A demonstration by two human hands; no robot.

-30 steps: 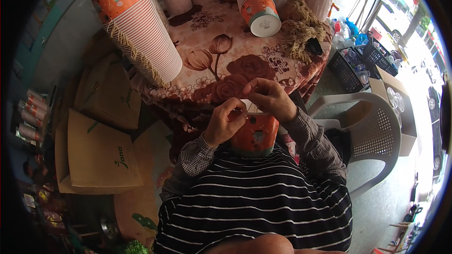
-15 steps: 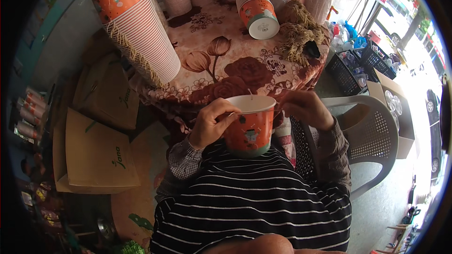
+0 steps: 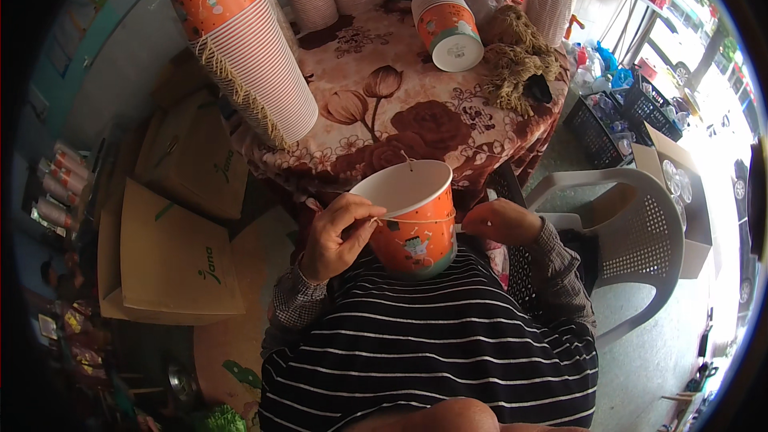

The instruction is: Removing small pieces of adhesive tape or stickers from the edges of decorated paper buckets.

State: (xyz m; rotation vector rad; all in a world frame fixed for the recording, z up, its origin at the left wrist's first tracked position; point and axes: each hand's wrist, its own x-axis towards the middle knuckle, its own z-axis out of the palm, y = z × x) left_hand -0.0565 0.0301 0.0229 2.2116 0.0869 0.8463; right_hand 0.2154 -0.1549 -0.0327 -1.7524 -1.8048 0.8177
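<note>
Sitting with brown cardboard boxes point(image 3: 180, 252) well to the left of an orange paper tub point(image 3: 412, 244). Facing a tall leaning stack point(image 3: 268, 72) of nested cups beyond the tub on its left, with tan strings point(image 3: 238, 98) draped down it. Pinching the tub's left rim between closed thumb and forefinger of the left hand point(image 3: 332, 236), beside a thin cord point(image 3: 436, 219) crossing the tub's front. Holding the tub tilted, mouth up, close against a striped garment point(image 3: 432, 336). Facing a short nest of cups point(image 3: 448, 22) lying beyond the tub. Holding the right hand point(image 3: 506, 222) just beside the tub's right wall, fingers curled nearly closed; impossible to tell about any grasp on the cord. Sitting with a pale plastic chair point(image 3: 640, 236) to the right of the tub.
</note>
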